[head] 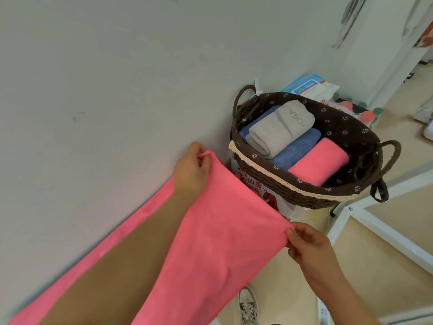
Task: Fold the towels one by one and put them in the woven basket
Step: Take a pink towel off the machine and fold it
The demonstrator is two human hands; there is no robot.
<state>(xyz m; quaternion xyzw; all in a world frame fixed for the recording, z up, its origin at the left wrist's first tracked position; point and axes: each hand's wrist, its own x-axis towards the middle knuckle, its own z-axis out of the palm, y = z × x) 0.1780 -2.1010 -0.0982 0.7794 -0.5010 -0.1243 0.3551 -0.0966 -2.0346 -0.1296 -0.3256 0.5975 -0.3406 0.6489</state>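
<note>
L hand [192, 171] and R hand [309, 246] each pinch a top corner of the long pink microfibre towel [210, 242]; it runs lengthwise toward the body, probably draped on the grey surface. Brown woven basket [293, 184] sits just beyond, nearer the R hand.

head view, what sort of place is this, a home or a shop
Probably a room in a home: a woven basket of folded towels sits on a printed carton over a beige floor, with a pink towel held out beside it.
</note>
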